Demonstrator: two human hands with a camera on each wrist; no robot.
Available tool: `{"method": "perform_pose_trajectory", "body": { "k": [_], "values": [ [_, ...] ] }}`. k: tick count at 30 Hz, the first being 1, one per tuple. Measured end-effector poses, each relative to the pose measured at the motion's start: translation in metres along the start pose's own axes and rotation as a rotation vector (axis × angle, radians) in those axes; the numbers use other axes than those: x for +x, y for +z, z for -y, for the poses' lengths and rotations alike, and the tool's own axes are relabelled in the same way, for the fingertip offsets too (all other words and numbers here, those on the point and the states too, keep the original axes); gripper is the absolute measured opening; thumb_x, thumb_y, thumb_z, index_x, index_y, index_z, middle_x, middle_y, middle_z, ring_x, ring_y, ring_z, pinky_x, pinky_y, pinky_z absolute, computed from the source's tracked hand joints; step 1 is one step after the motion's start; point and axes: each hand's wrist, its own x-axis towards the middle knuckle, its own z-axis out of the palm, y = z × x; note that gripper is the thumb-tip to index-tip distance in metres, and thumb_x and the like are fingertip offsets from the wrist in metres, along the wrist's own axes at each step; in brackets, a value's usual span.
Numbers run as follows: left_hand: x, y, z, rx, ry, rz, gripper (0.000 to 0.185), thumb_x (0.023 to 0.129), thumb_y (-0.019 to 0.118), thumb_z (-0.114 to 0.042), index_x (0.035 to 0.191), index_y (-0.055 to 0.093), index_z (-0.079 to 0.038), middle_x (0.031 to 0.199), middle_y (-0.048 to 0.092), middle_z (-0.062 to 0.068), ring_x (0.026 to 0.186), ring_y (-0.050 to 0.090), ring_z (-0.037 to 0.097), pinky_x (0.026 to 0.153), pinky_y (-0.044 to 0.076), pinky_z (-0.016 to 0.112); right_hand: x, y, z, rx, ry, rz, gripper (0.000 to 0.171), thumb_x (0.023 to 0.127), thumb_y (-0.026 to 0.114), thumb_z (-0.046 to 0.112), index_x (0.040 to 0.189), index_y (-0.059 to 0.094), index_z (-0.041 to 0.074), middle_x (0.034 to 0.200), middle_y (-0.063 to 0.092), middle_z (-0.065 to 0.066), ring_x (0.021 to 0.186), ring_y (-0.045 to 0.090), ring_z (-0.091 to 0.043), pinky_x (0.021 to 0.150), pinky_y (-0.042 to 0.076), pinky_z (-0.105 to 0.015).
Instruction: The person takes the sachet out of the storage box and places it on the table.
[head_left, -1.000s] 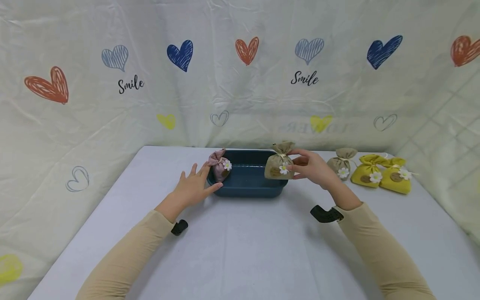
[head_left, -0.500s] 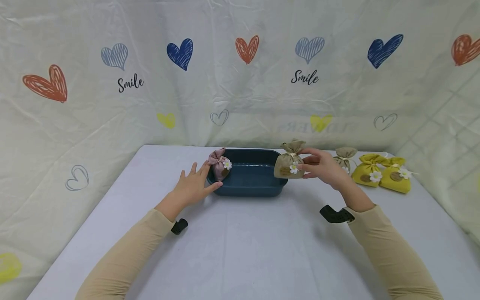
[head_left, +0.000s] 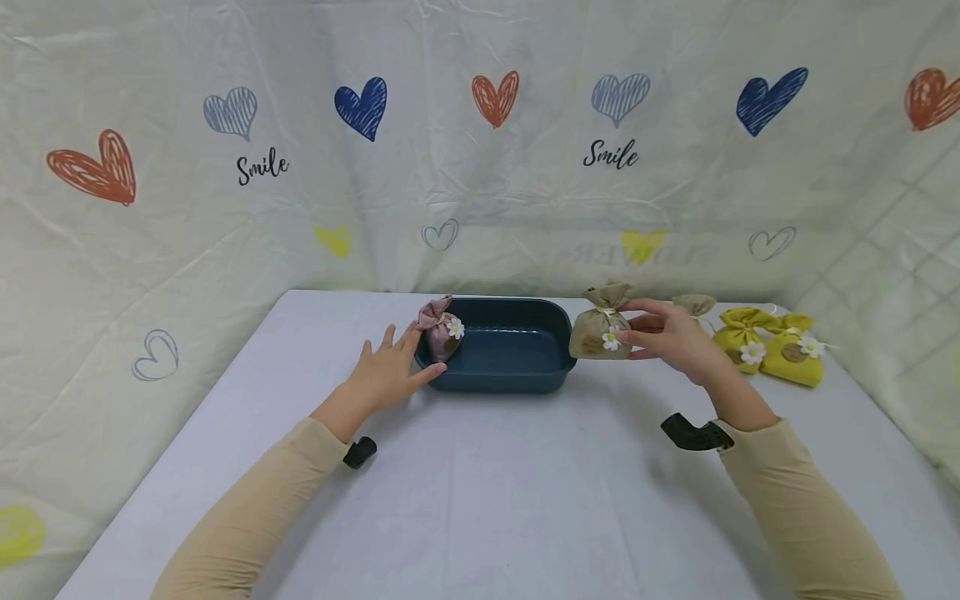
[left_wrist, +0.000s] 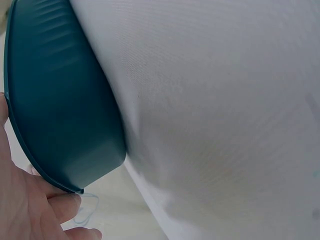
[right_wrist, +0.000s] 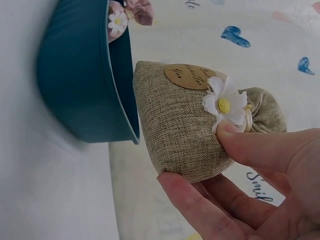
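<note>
White table beneath a dark teal tray; at its left end the left hand touches the rim with fingers spread, unclenched. The right hand pinches a beige bag, upright, just beside the tray's right end. Farther right sit two yellow bags and a second beige bag, partly hidden by that hand. Inside the tray's left end leans a pink bag. A white flower trims the pinched bag.
</note>
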Motion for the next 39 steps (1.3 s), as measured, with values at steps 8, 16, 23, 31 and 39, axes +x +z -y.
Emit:
{"method": "perform_pose_trajectory", "body": {
  "k": [8,16,23,31,39],
  "values": [
    [0.000,0.000,0.000,-0.003,0.001,-0.005,0.092,0.102,0.043,-0.067,0.164,0.021,-0.002,0.170,0.016,0.014,0.154,0.008,0.044,0.115,0.012,0.073,-0.009,-0.011,-0.009,-0.001,0.002,-0.014,0.059,0.102,0.067,0.011,0.150,0.041,-0.009,0.132,0.055,-0.034,0.091,0.064,-0.002,0.080,0.060,-0.034],
    [0.000,0.000,0.001,0.003,-0.003,-0.002,0.092,0.102,0.042,-0.068,0.164,0.020,-0.003,0.170,0.016,0.013,0.154,0.008,0.044,0.115,0.012,0.072,-0.016,-0.018,-0.016,0.005,0.003,-0.022,0.057,0.101,0.067,0.011,0.148,0.041,-0.010,0.132,0.054,-0.034,0.091,0.064,0.000,0.080,0.060,-0.034],
    [0.000,-0.001,0.000,-0.002,0.000,0.001,0.092,0.102,0.042,-0.067,0.163,0.022,-0.002,0.170,0.016,0.014,0.154,0.009,0.045,0.115,0.012,0.073,-0.021,-0.025,-0.026,-0.012,0.025,-0.026,0.058,0.103,0.065,0.012,0.149,0.039,-0.012,0.136,0.052,-0.037,0.091,0.063,0.001,0.078,0.060,-0.031],
    [0.001,0.000,0.000,-0.010,-0.001,0.002,0.091,0.102,0.042,-0.067,0.163,0.022,-0.002,0.170,0.016,0.014,0.154,0.008,0.045,0.115,0.012,0.073,-0.029,-0.034,-0.038,-0.021,0.057,-0.059,0.061,0.102,0.067,0.014,0.149,0.038,-0.012,0.135,0.053,-0.034,0.090,0.061,0.006,0.077,0.060,-0.031],
    [0.002,0.001,0.001,-0.013,0.000,0.000,0.093,0.102,0.042,-0.068,0.164,0.020,-0.003,0.170,0.015,0.013,0.154,0.008,0.044,0.115,0.012,0.073,-0.035,-0.043,-0.049,-0.011,0.050,-0.079,0.058,0.100,0.070,0.016,0.145,0.044,-0.010,0.122,0.064,-0.017,0.090,0.064,0.004,0.077,0.061,-0.033]
  ]
}}
